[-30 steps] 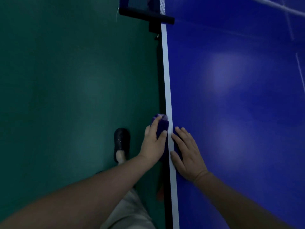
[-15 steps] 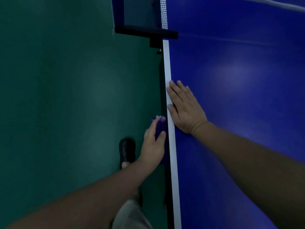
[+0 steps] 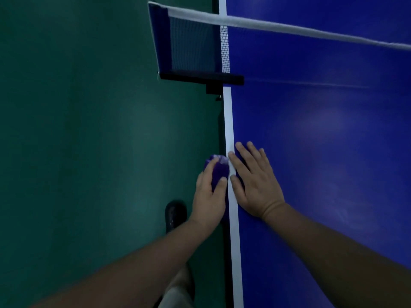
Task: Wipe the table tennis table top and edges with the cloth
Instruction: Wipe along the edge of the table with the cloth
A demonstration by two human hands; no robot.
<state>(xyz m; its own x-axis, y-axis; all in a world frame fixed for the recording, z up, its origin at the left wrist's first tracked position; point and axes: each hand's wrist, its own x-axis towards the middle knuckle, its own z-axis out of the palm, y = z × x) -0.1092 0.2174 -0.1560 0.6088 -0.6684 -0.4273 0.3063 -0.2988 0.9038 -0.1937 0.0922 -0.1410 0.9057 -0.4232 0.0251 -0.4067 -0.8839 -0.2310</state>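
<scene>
Green flooring fills the left half of the frame, and the blue table tennis table fills the right, with its white sideline running up the middle. At lower centre a dark shoe stands on the floor just beside the table's side. Slightly above it, the left hand holds the purple cloth bunched against the side edge of the table, with thumb and forefinger curled round the wad; the other fingers are hidden behind it. Just across the line, the right hand lies flat on the top, its fingers straight and slightly spread, holding nothing. The cloth looks soft, light and easily squashed, so it should mould to the edge under light pressure; it is best held as a compact wad in the palm, so that loose corners do not drag. Farther up, the black net clamp grips the edge, and the net with its white top band crosses the upper frame. The clamp will likely block a straight run along the edge.
</scene>
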